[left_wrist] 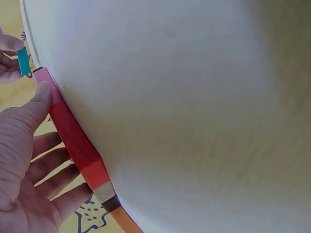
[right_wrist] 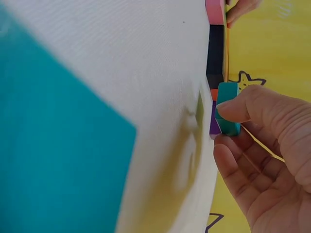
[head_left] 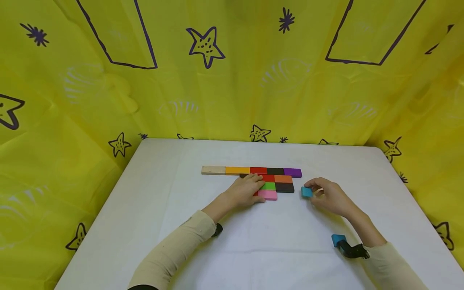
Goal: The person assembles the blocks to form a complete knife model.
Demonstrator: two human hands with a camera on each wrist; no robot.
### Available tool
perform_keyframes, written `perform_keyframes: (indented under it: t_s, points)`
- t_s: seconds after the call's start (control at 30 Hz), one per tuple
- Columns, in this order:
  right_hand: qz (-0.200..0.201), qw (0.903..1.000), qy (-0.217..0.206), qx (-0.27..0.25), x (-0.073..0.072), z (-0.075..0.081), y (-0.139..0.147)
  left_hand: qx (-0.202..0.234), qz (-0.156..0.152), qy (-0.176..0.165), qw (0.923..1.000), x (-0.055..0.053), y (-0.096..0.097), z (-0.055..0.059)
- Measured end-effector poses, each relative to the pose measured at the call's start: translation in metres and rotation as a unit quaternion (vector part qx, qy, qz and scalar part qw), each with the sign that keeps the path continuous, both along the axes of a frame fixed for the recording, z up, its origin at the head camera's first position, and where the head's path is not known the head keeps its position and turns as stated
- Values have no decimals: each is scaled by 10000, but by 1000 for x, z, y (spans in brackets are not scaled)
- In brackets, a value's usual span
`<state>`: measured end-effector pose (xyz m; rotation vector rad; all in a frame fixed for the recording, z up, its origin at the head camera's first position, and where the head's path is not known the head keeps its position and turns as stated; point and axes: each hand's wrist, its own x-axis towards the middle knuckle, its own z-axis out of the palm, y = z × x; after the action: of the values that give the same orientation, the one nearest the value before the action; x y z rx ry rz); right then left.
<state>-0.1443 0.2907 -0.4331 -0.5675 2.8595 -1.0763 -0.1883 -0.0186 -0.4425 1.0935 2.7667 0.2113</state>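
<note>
My right hand (head_left: pixel 330 198) pinches a small blue block (head_left: pixel 306 192) between thumb and fingers, just right of a group of coloured wooden blocks. In the right wrist view the thumb lies on this blue block (right_wrist: pixel 227 97). My left hand (head_left: pixel 243 191) rests over the left part of the group, hiding some blocks. Its thumb touches the pink block (left_wrist: pixel 44 80) at the near edge, beside a red block (left_wrist: pixel 73 133); the other fingers are spread and loosely bent. A green block (head_left: pixel 268 186) and a dark brown block (head_left: pixel 284 187) show beyond the fingertips.
A far row of blocks runs from a plain wood block (head_left: pixel 213 170) to a purple block (head_left: pixel 293 172). Another blue block (head_left: pixel 338 239) lies near my right wrist, partly behind a black strap piece (head_left: pixel 353 250). Yellow patterned cloth surrounds the white table (head_left: pixel 174 161).
</note>
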Motion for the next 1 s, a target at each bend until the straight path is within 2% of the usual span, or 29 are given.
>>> perform_keyframes:
  t_s: [0.43, 0.7, 1.0]
  points:
    - [29, 9998, -190, 93, -19, -1, -10, -28, 20, 42, 10000, 1, 0, 0]
    - [-127, 9987, -321, 374, -32, -3, -16, 1, -30, 85, 10000, 1, 0, 1]
    - [-104, 9987, -317, 390, -37, -3, -22, 28, -62, 99, 9999, 1, 1, 1]
